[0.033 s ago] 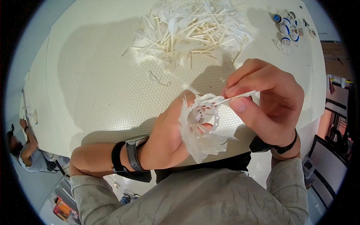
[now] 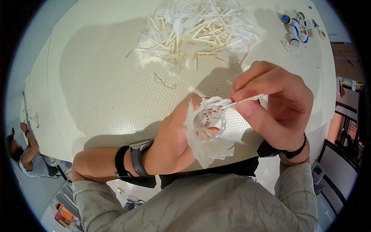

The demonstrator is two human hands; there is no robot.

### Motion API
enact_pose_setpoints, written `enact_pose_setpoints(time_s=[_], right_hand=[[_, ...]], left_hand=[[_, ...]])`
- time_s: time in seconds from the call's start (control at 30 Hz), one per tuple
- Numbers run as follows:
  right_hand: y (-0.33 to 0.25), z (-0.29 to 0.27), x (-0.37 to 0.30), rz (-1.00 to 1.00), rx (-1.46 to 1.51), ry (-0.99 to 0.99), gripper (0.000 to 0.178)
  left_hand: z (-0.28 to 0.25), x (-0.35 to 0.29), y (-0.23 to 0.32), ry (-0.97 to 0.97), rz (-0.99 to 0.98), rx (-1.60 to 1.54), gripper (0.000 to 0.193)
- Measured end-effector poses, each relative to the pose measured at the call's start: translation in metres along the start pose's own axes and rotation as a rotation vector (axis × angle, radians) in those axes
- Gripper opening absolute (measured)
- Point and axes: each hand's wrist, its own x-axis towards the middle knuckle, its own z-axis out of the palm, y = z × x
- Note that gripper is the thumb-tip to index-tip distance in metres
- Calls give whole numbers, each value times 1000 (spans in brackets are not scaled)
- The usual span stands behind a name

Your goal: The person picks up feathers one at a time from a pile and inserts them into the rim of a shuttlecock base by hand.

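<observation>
A white table [image 2: 96,89] spans the frame, with a heap of white feathers [image 2: 201,31] at top centre. Right of centre, the right hand [image 2: 288,91] pinches; mid-frame, the left hand [image 2: 174,131] wraps a feathered shuttlecock [image 2: 199,123]. Clamped in that pinch is a single feather [image 2: 255,96].

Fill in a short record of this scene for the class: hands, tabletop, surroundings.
Left hand: holds a white holed frame ringed with feather-like pieces
Right hand: pinches a thin white strip at the frame's edge
Beyond the hands: heap of white feather-like strips
Far right: blue-and-white rounded items
Far left: another person
</observation>
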Motion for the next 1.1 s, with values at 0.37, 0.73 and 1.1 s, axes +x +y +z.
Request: enact_pose_setpoints(time_s=[0.37, 0.73, 1.1], right_hand=[[1, 2, 1, -86, -120, -11, 14], [0, 5, 3, -108, -160, -6, 15], [6, 8, -2, -83, -187, -17, 15]], left_hand=[[-8, 1, 1, 15, -8, 433, 31], [-12, 4, 0, -53, 425, 772, 43], [-10, 1, 3, -73, -8, 549, 42]])
